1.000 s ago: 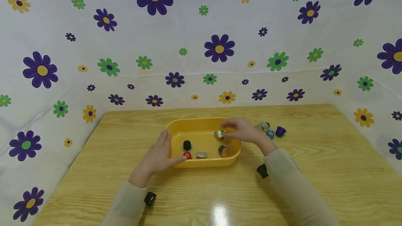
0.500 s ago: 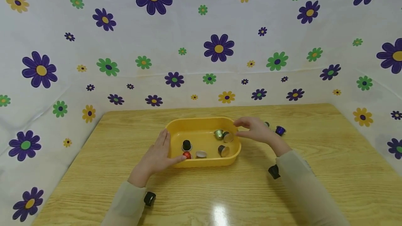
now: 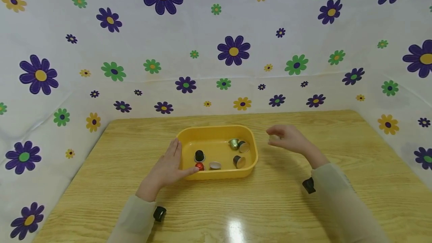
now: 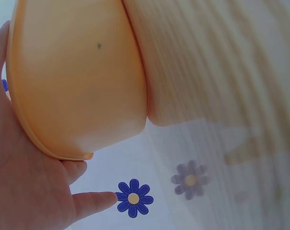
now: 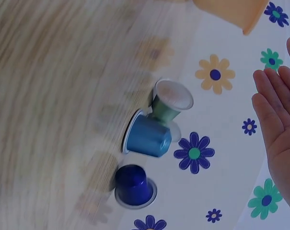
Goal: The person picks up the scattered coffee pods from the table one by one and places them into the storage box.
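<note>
A yellow tray (image 3: 216, 175) holds several coffee capsules: a black one (image 3: 199, 155), a red one (image 3: 200, 166), a pale-lidded one, a gold-green one (image 3: 233, 144) and two dark ones with tan lids. My left hand (image 3: 166, 166) rests along the tray's left end, fingers straight and thumb over the front rim. Right of the tray, my right hand (image 3: 288, 138) hovers with fingers and thumb apart, holding nothing. In the right wrist view, its fingers are near a green capsule (image 5: 166, 103), a light blue one (image 5: 147, 135) and a dark blue one (image 5: 134, 186); a pale one is partly hidden.
The wooden table (image 3: 236, 205) reaches back to a white flowered cloth (image 3: 189, 55) that hangs behind and at both sides. A black band (image 3: 159, 213) is at the left sleeve, another (image 3: 309, 185) at the right sleeve.
My right hand has left the tray and moved right toward the loose capsules, which it now covers in the head view. A tan-lidded capsule lies uncovered where its fingers were. The left hand stays put.
</note>
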Demonstrator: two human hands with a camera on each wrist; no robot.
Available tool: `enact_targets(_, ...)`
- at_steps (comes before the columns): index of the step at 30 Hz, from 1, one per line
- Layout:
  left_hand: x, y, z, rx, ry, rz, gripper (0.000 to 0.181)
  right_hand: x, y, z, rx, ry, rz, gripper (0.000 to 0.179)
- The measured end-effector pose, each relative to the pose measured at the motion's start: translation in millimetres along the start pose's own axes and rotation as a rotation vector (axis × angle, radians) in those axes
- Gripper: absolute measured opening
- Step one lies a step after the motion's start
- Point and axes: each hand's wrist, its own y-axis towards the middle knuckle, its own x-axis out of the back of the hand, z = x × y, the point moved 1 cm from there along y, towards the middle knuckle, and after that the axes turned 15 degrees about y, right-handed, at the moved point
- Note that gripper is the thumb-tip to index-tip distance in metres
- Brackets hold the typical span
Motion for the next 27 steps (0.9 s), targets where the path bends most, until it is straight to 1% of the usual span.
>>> enact_targets(4, -0.9, 0.3, 0.4, 0.004, 0.003, -0.001, 0.111, 5.9, -6.2, -4.5, 0.006, -0.018, -0.015, 0.036)
enact_targets(10, -1.1, 0.7, 0.5, 0.002, 0.006, -0.004, 0.111, 14.6, -14.2, -9.9, -0.03, 0.038, -0.037, 0.037)
enact_targets(17, -1.5, -0.1, 0.8, 0.001, 0.006, -0.008, 0.112, 24.7, -24.3, -15.4, -0.05, 0.0, -0.052, 0.039)
enact_targets(23, -1.9, 0.2, 1.2, 0.004, 0.007, -0.003, 0.112, 32.0, -28.3, -20.1, -0.057, 0.014, -0.059, 0.036)
enact_targets(27, -0.7, 0.5, 0.6, 0.002, 0.01, -0.004, 0.112, 37.0, -32.9, -22.0, -0.072, -0.002, -0.072, 0.038)
